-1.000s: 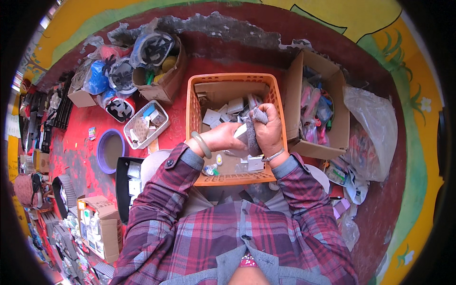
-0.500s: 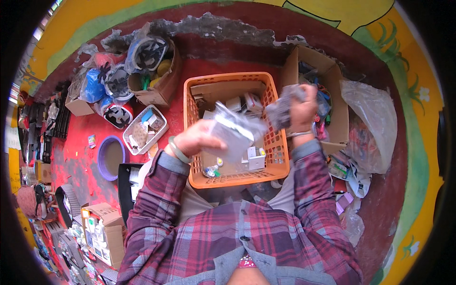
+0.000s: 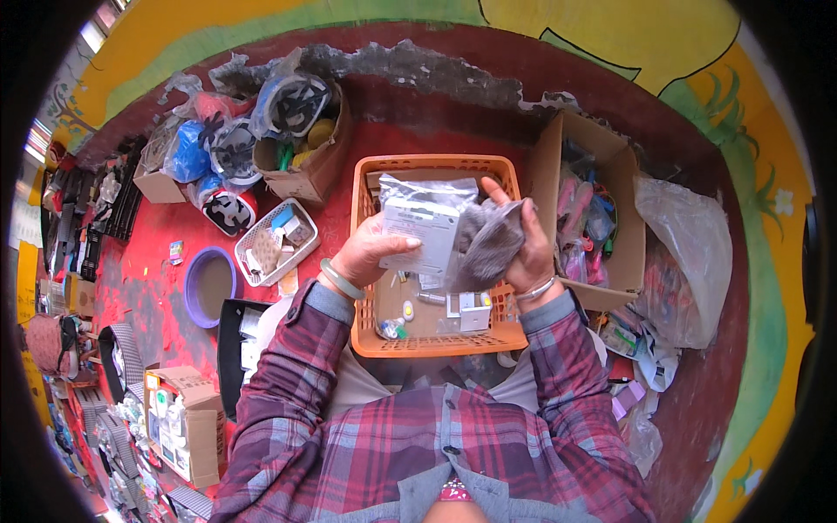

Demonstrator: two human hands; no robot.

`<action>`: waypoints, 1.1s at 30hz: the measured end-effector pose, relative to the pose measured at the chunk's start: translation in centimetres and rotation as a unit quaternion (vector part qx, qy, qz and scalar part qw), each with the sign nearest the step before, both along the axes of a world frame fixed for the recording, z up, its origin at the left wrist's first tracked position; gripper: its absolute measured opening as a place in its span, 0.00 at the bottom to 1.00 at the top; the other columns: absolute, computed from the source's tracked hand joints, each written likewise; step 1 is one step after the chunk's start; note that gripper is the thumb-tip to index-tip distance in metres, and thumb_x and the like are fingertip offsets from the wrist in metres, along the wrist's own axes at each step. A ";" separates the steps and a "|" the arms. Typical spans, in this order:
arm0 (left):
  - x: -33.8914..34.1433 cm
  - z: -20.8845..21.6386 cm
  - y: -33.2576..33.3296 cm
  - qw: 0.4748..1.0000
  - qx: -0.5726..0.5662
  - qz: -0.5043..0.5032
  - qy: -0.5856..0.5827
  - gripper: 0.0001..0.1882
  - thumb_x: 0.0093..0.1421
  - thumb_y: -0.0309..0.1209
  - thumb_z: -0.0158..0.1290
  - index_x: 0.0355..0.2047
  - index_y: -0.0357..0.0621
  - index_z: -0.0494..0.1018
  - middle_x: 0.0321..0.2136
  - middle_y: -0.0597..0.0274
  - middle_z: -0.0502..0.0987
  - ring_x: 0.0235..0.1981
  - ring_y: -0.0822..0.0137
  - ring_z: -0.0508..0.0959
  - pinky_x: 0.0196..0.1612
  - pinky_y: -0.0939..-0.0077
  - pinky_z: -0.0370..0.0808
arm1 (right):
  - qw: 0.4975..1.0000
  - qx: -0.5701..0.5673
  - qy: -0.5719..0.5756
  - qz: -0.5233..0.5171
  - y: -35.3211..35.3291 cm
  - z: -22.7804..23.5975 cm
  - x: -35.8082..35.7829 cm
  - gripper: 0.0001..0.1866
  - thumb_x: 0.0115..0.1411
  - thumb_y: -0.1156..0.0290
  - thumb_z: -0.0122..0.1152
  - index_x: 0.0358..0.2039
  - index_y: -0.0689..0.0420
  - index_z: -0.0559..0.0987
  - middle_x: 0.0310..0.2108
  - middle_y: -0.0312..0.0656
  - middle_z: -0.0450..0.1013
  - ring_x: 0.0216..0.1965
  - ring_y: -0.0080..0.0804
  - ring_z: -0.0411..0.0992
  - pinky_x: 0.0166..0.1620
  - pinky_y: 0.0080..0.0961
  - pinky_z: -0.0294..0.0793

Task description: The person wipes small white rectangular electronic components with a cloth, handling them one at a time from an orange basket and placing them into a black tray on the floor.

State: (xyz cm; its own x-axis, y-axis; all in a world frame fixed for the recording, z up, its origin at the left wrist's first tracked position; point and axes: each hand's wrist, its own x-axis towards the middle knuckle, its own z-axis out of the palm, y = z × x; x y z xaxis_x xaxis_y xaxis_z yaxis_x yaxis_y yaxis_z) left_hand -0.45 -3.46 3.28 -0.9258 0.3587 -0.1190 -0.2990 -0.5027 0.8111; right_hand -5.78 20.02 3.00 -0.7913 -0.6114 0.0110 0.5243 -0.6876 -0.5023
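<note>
My left hand (image 3: 370,251) grips a clear plastic bag (image 3: 423,228) holding a flat, pale printed card, thumb on its front. A grey-brown cloth (image 3: 488,246) lies in my right hand (image 3: 527,253), pressed against the bag's right side; some of my right fingers stick up behind it. Both hands hover over an orange plastic basket (image 3: 436,342). Inside it, below the bag, sit a small white box (image 3: 475,318), a white piece with a yellow spot (image 3: 407,309) and a little bagged item (image 3: 392,329). The bag and cloth hide the basket's middle.
At the right stands an open cardboard box (image 3: 623,183) of bagged colourful items, beside a large clear plastic sack (image 3: 684,227). To the left are a white tray (image 3: 283,266), a purple basin (image 3: 189,292), a black bin (image 3: 231,349) and a carton with bagged helmets (image 3: 318,170).
My right hand has come left from near the cardboard box, bringing the cloth against the bag. My left hand has turned the bag so its printed side shows.
</note>
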 end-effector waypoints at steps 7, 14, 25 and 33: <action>-0.4 -1.5 1.0 0.990 -0.126 -0.068 -0.003 0.24 0.51 0.29 0.60 0.49 0.37 0.70 0.44 0.60 0.76 0.44 0.68 0.75 0.50 0.73 0.69 | 0.988 0.138 0.055 -0.043 -1.9 -1.6 0.8 0.39 0.53 0.85 0.60 0.64 0.52 0.57 0.48 0.35 0.68 0.46 0.22 0.68 0.50 0.18 0.69; -0.5 -2.3 1.9 0.987 -0.143 -0.074 -0.002 0.23 0.52 0.28 0.59 0.49 0.37 0.70 0.44 0.61 0.76 0.45 0.69 0.75 0.50 0.74 0.69 | 0.959 0.192 -0.016 -0.208 -2.2 -2.4 0.5 0.22 0.51 0.88 0.58 0.48 0.60 0.74 0.38 0.38 0.75 0.37 0.25 0.74 0.42 0.20 0.75; -0.4 -2.2 1.8 0.991 -0.055 -0.105 -0.060 0.26 0.50 0.26 0.58 0.51 0.33 0.67 0.46 0.56 0.75 0.42 0.66 0.77 0.49 0.72 0.72 | 0.912 0.198 -0.058 -0.355 0.6 -2.7 -2.8 0.14 0.52 0.86 0.58 0.40 0.61 0.75 0.35 0.43 0.75 0.34 0.33 0.76 0.39 0.27 0.78; -1.2 -3.6 1.2 0.983 0.097 0.067 -0.139 0.29 0.61 0.48 0.49 0.55 0.41 0.63 0.49 0.56 0.74 0.49 0.61 0.75 0.54 0.61 0.72 | 0.926 0.150 0.109 -0.330 1.6 2.0 -2.6 0.20 0.64 0.67 0.51 0.56 0.57 0.68 0.48 0.43 0.72 0.45 0.33 0.73 0.49 0.29 0.73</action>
